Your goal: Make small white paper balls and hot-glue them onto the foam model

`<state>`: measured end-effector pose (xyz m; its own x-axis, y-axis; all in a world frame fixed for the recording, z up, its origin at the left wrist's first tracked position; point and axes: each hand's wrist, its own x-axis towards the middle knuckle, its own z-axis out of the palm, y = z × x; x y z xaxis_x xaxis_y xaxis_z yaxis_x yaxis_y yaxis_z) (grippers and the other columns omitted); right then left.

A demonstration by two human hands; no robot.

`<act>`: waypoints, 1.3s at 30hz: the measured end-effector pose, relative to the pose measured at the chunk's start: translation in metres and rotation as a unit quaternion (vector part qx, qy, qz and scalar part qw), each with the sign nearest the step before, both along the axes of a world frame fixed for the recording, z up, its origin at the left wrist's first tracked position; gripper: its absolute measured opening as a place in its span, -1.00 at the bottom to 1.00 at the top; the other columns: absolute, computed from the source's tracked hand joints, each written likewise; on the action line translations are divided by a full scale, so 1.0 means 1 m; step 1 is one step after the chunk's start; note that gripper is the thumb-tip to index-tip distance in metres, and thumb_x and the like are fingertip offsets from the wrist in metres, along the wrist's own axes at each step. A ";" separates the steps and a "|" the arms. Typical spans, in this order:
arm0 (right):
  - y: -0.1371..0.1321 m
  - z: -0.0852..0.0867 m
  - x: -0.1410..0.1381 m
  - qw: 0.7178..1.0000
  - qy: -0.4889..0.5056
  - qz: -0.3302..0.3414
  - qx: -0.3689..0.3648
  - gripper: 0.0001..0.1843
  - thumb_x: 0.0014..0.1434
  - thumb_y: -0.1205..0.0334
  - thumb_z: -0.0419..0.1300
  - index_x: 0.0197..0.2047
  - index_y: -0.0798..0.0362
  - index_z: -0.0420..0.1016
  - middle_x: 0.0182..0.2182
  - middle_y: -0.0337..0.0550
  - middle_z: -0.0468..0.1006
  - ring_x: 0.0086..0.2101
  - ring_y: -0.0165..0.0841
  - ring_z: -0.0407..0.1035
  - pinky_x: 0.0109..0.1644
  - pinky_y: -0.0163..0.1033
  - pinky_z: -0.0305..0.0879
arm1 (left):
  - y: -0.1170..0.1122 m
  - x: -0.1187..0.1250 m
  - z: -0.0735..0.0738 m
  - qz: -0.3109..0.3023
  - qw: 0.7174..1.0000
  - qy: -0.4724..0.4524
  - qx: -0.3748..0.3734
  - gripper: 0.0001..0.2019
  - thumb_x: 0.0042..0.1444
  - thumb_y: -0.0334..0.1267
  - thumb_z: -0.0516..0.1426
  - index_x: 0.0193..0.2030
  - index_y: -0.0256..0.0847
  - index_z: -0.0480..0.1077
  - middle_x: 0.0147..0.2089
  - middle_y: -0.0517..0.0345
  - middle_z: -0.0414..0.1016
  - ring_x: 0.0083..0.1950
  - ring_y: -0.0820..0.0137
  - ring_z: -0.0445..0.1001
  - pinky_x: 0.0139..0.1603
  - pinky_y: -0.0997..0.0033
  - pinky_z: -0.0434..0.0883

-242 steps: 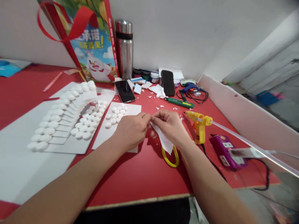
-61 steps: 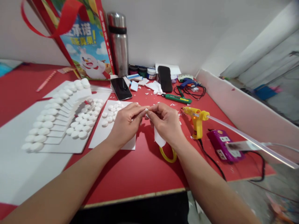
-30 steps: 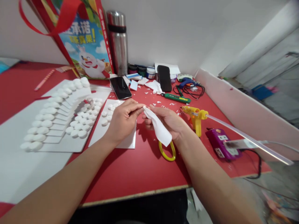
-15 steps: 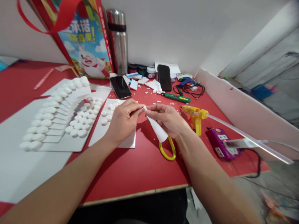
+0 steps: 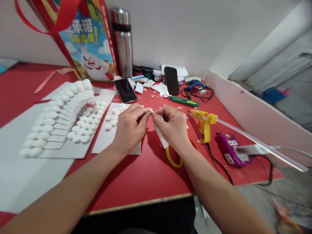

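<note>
My left hand [image 5: 130,128] and my right hand [image 5: 174,126] meet fingertip to fingertip above the red table. Both pinch a small white piece [image 5: 151,110], mostly hidden by the fingers; it looks like clay or rolled paper. From under my right hand a white paper strip [image 5: 161,136] hangs down, its upper end covered by the fingers. Below my right wrist lies a yellow loop handle [image 5: 173,159], partly hidden, apparently of scissors. Beside my left hand, small white discs [image 5: 113,123] rest on a white board [image 5: 102,144].
White rounded pieces [image 5: 46,128] stand in rows at the left. On the right are a yellow glue gun [image 5: 204,125] with a long stick and a purple power socket [image 5: 230,149]. Behind lie phones [image 5: 125,91], a green cutter [image 5: 184,101], a steel flask [image 5: 122,45] and a gift bag [image 5: 91,48].
My right hand has rolled over, its back now turned more upward, covering more of the paper strip. The strip hangs steeper and slightly further left. My left hand has barely moved.
</note>
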<state>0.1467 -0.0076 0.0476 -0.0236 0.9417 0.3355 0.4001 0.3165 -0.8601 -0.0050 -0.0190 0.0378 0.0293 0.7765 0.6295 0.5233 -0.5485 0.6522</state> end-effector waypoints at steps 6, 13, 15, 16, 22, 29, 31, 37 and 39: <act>-0.004 0.000 0.002 0.999 0.030 0.036 -0.007 -0.77 0.26 0.10 0.28 -0.39 0.04 0.54 -0.49 -0.23 0.50 -0.47 -0.40 0.29 -0.36 -0.24 0.19 | -0.003 0.001 -0.002 0.032 0.991 0.105 0.076 -0.75 0.39 -0.35 0.05 -0.04 -0.22 0.58 -0.22 0.01 0.57 -0.18 0.32 0.53 -0.15 0.33 0.45; -0.002 0.002 0.006 0.998 0.037 0.043 -0.006 -0.81 0.26 0.13 0.28 -0.37 0.02 0.52 -0.48 -0.24 0.50 -0.47 -0.39 0.28 -0.35 -0.23 0.19 | -0.004 0.002 -0.005 -0.006 0.994 0.072 0.078 -0.71 0.40 -0.38 0.04 0.09 -0.24 0.56 -0.10 -0.03 0.59 -0.10 0.33 0.56 -0.06 0.34 0.49; -0.002 0.003 0.007 0.998 0.027 0.052 -0.002 -0.80 0.27 0.13 0.28 -0.36 0.02 0.51 -0.50 -0.25 0.47 -0.49 -0.41 0.25 -0.37 -0.24 0.16 | -0.002 0.000 -0.005 -0.036 0.998 0.004 0.042 -0.77 0.38 -0.33 0.11 0.02 -0.22 0.60 -0.10 -0.01 0.59 -0.14 0.36 0.57 -0.09 0.36 0.51; -0.001 0.004 0.008 0.998 0.020 0.057 0.003 -0.80 0.28 0.14 0.28 -0.36 0.02 0.50 -0.50 -0.26 0.46 -0.50 -0.41 0.24 -0.38 -0.24 0.15 | 0.000 -0.001 -0.006 -0.056 0.998 -0.029 0.018 -0.79 0.37 -0.30 0.14 -0.02 -0.21 0.61 -0.11 0.01 0.60 -0.17 0.37 0.57 -0.12 0.38 0.52; 0.001 0.004 0.012 0.996 -0.024 0.082 0.028 -0.78 0.33 0.12 0.25 -0.34 0.01 0.50 -0.48 -0.24 0.48 -0.50 -0.41 0.23 -0.38 -0.24 0.12 | 0.009 -0.012 -0.007 -0.139 0.982 -0.093 -0.089 -0.78 0.36 -0.18 0.17 -0.02 -0.15 0.64 -0.26 0.11 0.60 -0.33 0.43 0.55 -0.24 0.41 0.51; 0.002 0.003 0.013 0.994 -0.050 0.090 0.024 -0.79 0.35 0.09 0.23 -0.30 -0.01 0.51 -0.51 -0.26 0.43 -0.51 -0.40 0.21 -0.37 -0.23 0.11 | 0.008 -0.014 0.001 -0.118 0.993 0.014 -0.019 -0.77 0.40 -0.26 0.10 -0.04 -0.15 0.62 -0.29 0.12 0.50 -0.27 0.40 0.46 -0.21 0.40 0.40; 0.002 0.003 0.012 0.994 -0.069 0.084 0.031 -0.80 0.35 0.11 0.21 -0.29 0.00 0.51 -0.51 -0.26 0.42 -0.51 -0.40 0.20 -0.37 -0.23 0.10 | 0.007 -0.013 0.001 -0.098 0.994 0.053 -0.001 -0.76 0.41 -0.27 0.08 -0.06 -0.16 0.61 -0.27 0.09 0.51 -0.25 0.37 0.46 -0.21 0.38 0.38; 0.002 0.001 0.007 0.998 -0.005 0.056 -0.014 -0.75 0.25 0.03 0.31 -0.35 0.00 0.52 -0.50 -0.22 0.48 -0.47 -0.38 0.30 -0.36 -0.24 0.21 | 0.005 -0.009 0.000 -0.030 0.992 0.115 0.041 -0.76 0.41 -0.29 0.04 -0.11 -0.20 0.55 -0.21 0.01 0.56 -0.20 0.29 0.49 -0.15 0.31 0.40; 0.004 0.004 0.007 0.987 0.099 0.077 -0.098 -0.71 0.14 -0.04 0.41 -0.30 -0.01 0.52 -0.45 -0.20 0.55 -0.44 -0.34 0.41 -0.35 -0.24 0.32 | 0.005 -0.009 0.001 -0.022 0.995 0.088 0.033 -0.78 0.40 -0.30 0.05 -0.10 -0.20 0.54 -0.21 0.02 0.56 -0.18 0.30 0.50 -0.12 0.31 0.41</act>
